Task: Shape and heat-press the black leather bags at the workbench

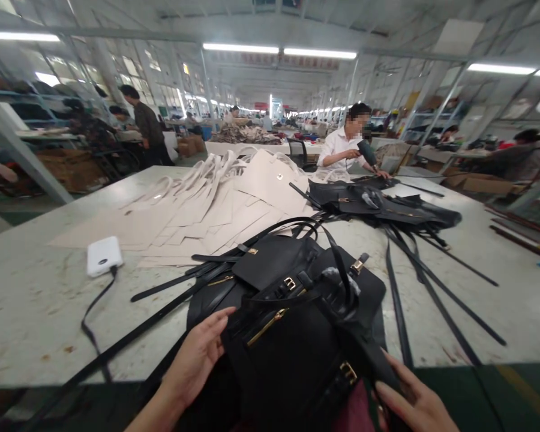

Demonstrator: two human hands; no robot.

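A black bag (292, 354) with a gold zipper, a gold buckle and a strap handle is held up at the table's near edge. My left hand (202, 354) grips its left side, the fingertips close to the zipper end. On the right, the thumb and fingers of my right hand (411, 396) close around the bag's edge, where some dark red cloth (359, 408) shows. Just behind it lies another black bag (270, 264) with buckles and long straps. How far the two bags overlap is hard to tell.
Beige bag pieces with straps (207, 210) are piled mid-table. More black bags (382, 207) lie at the right, straps trailing. A white power bank (104, 257) with a cable sits at left. Across the table, a person (344, 147) holds a dark hair-dryer-like tool (366, 151).
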